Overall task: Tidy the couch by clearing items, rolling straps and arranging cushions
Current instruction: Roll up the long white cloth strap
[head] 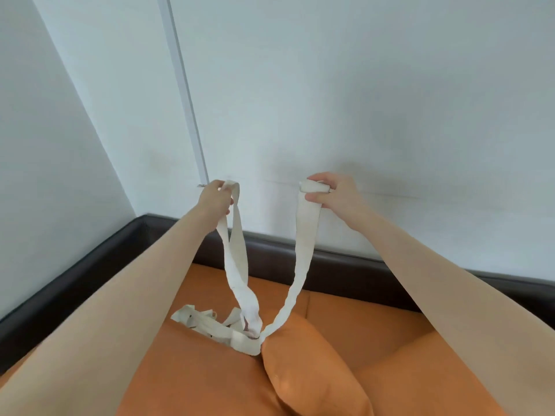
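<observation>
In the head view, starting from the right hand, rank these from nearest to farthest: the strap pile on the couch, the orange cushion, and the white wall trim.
From the right hand:
1. White wall trim, to its left on the wall, ending near the left hand.
2. Strap pile, below and left on the couch seat.
3. Orange cushion, lowest in the frame, just right of the pile.

Bright, even daylight. Soft grey shadow on the wall (375,85) near two o'clock. Wide-angle stretching bends lines toward the edges. Slight softness throughout; no glare.
</observation>
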